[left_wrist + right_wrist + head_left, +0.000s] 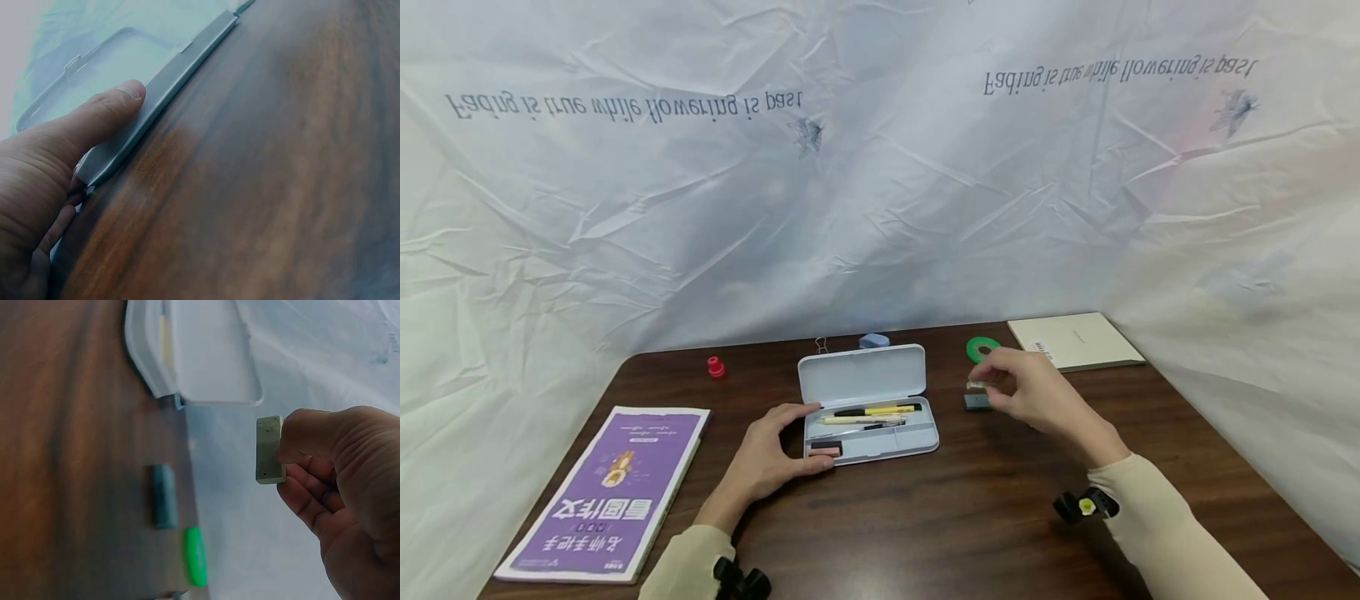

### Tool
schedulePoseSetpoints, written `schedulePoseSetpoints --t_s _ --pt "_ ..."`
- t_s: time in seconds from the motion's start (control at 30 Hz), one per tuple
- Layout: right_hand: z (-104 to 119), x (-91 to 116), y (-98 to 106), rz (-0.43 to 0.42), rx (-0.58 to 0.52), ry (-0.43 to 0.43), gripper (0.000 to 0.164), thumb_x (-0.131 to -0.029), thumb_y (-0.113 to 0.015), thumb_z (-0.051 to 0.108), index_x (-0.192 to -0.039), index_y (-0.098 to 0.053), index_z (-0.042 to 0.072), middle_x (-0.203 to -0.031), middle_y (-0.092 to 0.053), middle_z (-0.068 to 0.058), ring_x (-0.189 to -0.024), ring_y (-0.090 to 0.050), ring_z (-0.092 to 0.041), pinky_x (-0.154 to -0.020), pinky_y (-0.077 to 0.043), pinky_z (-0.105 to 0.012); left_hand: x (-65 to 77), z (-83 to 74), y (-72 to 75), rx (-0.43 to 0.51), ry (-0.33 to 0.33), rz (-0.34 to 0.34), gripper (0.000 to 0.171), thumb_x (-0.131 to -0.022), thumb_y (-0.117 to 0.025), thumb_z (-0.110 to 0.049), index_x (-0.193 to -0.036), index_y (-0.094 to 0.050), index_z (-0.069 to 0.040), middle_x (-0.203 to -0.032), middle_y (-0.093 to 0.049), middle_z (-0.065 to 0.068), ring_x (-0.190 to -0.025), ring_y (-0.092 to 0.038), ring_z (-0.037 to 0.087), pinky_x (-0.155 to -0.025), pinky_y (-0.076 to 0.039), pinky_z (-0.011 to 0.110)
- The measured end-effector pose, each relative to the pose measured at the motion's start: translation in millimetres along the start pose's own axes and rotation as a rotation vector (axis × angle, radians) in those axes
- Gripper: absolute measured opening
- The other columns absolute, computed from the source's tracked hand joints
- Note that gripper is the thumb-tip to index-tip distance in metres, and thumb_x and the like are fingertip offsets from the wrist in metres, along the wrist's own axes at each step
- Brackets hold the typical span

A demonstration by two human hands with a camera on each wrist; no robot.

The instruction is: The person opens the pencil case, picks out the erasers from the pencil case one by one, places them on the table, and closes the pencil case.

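A light grey pencil case [871, 450] lies with its lid raised on the dark wooden table. Inside it are a yellow-and-black pen [880, 410], other slim pens and a pink-and-black eraser [825, 449]. My left hand [766, 454] grips the case's left end, its thumb [119, 103] along the front edge and fingers at the back corner. To the right, my right hand [1033, 390] pinches a small pale eraser [269, 450] between thumb and fingers, above the table. Just below it in the head view lies a dark green block [977, 402].
A green tape roll [978, 343] and a cream notebook [1078, 340] lie at the back right. Behind the case are a blue object [874, 341] and a binder clip [822, 345]. At left are a red stamp-like piece [716, 367] and a purple book [613, 492].
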State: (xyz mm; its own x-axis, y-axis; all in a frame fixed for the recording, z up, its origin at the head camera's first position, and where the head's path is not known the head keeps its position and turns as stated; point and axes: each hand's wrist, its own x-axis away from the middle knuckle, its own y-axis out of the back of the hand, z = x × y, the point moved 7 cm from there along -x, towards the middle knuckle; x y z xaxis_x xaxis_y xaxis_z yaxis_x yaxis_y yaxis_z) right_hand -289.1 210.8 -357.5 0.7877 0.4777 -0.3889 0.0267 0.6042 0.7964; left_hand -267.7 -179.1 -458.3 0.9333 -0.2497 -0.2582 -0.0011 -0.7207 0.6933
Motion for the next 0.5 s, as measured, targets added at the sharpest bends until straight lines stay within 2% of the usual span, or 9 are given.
schedulePoseSetpoints --t_s 0.17,0.33,0.5 --pt "-14 13 -13 0.031 -0.022 -0.035 0.033 -0.09 -0.081 -0.011 -0.109 -0.082 0.016 -0.101 -0.077 0.007 -0.091 -0.069 -0.009 -0.079 -0.061 -0.031 0.1 0.5 -1.0 -0.005 -0.009 -0.005 0.086 -0.079 -0.099 -0.06 -0.153 -0.069 -0.027 -0.149 -0.069 0.005 -0.144 -0.061 0.035 -0.118 -0.048 0.066" --pt "-22 19 -27 0.072 -0.002 -0.025 0.033 -0.09 -0.082 -0.01 -0.107 -0.082 0.018 -0.101 -0.076 0.01 -0.092 -0.068 -0.009 -0.08 -0.062 -0.034 1.2 2.2 0.4 -0.009 -0.002 -0.021 0.087 -0.078 -0.1 -0.059 -0.152 -0.07 -0.026 -0.149 -0.069 0.005 -0.143 -0.061 0.034 -0.118 -0.048 0.065" --pt "-27 23 -39 0.117 0.009 -0.032 0.033 -0.089 -0.083 -0.011 -0.104 -0.081 0.019 -0.101 -0.074 0.009 -0.09 -0.067 -0.008 -0.078 -0.062 -0.034 2.3 1.8 1.9 -0.008 0.01 -0.007 0.086 -0.079 -0.099 -0.06 -0.152 -0.07 -0.026 -0.152 -0.068 0.004 -0.148 -0.058 0.035 -0.12 -0.046 0.066"
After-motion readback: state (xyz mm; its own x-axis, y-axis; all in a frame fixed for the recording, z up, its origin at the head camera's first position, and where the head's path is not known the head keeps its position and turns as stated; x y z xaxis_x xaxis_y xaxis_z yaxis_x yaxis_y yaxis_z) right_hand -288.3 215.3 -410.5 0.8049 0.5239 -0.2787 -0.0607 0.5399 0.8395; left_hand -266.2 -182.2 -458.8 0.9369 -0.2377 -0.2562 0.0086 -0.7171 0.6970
